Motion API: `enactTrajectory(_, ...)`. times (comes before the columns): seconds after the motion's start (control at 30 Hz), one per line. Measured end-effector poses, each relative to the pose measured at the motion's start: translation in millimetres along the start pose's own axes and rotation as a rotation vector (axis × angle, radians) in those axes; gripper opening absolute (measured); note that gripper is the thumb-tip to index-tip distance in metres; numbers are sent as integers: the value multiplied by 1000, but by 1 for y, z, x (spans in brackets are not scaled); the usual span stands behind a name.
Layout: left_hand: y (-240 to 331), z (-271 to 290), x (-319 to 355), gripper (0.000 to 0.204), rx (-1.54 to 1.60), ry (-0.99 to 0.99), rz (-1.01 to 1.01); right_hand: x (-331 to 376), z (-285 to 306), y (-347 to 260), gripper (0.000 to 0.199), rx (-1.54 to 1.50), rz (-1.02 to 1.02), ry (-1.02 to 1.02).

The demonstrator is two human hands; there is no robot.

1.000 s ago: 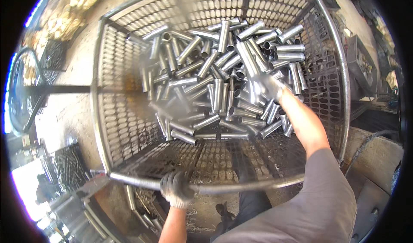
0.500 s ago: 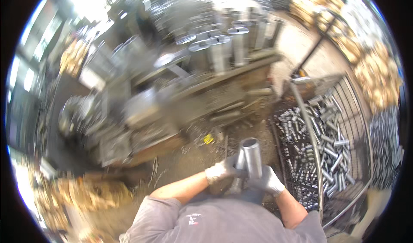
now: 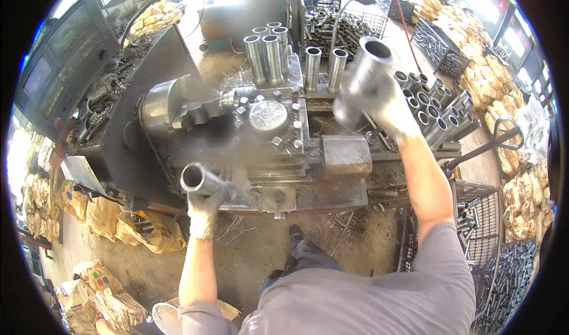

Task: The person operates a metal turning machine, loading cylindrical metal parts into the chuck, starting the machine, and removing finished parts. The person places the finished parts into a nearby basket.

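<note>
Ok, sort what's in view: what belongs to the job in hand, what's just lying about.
Seemingly in the work:
left hand, gripping a metal tube
right hand, holding a blurred tube
machine chuck
upright tubes beyond the turret

Seemingly just lying about:
tan sacks, lower left
looped handle, right

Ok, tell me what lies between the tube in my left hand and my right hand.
The head view shows the round-topped, bolt-studded block of the machine between that tube, in your left hand, and your right hand.

No text can be read, even on the paper sack (image 3: 98, 277).
</note>
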State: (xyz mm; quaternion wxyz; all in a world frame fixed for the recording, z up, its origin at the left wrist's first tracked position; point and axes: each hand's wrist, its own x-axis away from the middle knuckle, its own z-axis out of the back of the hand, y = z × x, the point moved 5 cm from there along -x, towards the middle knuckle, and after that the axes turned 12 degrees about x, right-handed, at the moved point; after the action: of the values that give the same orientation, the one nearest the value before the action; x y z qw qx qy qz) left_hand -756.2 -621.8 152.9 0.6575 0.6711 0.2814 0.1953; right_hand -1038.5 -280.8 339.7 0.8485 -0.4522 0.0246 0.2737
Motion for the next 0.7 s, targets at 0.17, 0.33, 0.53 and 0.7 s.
enactTrajectory(0.17,-21,-45,-58,52,-227,-138,55,-166,-90,66,61,156,40,86)
enactTrajectory(0.33,-56,-37,-48,37,-373,-210,88,-237,-185,135,68,215,-92,117)
enactTrajectory(0.53,-11,-23,-53,72,-352,-392,-4,-234,-202,147,65,298,-227,78)
enactTrajectory(0.7,58,36,-137,75,-904,-20,-657,-186,-178,70,52,815,-10,-693)
